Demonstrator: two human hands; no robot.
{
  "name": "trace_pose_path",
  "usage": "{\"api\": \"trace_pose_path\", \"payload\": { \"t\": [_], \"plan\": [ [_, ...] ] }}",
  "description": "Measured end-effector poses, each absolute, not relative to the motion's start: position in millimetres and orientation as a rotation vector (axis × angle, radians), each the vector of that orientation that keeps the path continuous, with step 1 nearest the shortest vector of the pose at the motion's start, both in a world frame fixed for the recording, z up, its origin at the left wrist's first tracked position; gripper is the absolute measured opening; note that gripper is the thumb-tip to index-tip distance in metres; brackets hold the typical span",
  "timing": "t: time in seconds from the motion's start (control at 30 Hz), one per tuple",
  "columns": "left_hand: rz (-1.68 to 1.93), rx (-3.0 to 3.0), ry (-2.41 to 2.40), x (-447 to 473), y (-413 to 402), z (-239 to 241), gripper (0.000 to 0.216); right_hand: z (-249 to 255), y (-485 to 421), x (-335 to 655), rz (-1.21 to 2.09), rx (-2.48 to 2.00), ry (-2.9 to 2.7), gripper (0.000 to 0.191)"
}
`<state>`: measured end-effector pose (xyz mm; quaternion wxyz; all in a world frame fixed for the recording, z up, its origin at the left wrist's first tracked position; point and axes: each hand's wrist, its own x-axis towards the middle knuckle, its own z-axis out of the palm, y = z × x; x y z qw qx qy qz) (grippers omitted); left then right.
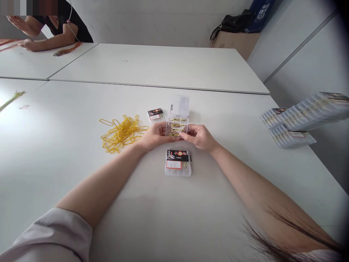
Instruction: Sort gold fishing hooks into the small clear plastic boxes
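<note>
Both my hands hold a small clear plastic box [177,123] with its lid [180,105] flipped open away from me. Yellow hooks lie in its compartments. My left hand [155,136] grips the box's left side. My right hand [199,136] pinches its near right corner. A closed clear box with a black and red label [178,162] lies just in front of my hands. Another small labelled box [156,114] sits beyond my left hand. A heap of yellow rubber bands [121,133] lies to the left.
Stacks of more clear boxes [302,114] stand at the table's right edge. Another person's arms [40,36] rest on a far left table with reddish strands. A cardboard carton [234,42] and dark bag sit by the wall.
</note>
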<state>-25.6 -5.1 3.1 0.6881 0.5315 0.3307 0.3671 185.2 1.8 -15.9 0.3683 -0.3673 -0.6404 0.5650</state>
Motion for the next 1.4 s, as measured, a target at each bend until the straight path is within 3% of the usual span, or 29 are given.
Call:
{"api": "trace_pose_path", "payload": {
  "t": [0.5,0.7,0.8,1.13,1.4],
  "plan": [
    [0.798,1.217,0.723,-26.8,-3.1,1.5,0.046,-9.8,3.5,187.2,1.443,-1.016,-1.644,0.036],
    [0.99,1.215,0.796,-28.4,2.2,-7.7,0.1,10.5,13.5,207.4,1.499,-1.235,-1.667,0.04],
    [1.023,1.337,0.862,-26.8,2.1,-10.8,0.111,18.3,14.0,214.2,1.526,-1.384,-1.704,0.038],
    [0.887,1.978,1.029,-23.4,-4.3,-5.5,0.073,33.7,11.7,222.2,1.441,-1.658,-2.031,0.038],
    [0.81,2.092,1.03,-24.1,-3.3,-7.0,0.065,47.0,4.5,214.1,1.108,-1.934,-2.275,0.047]
  ]
}}
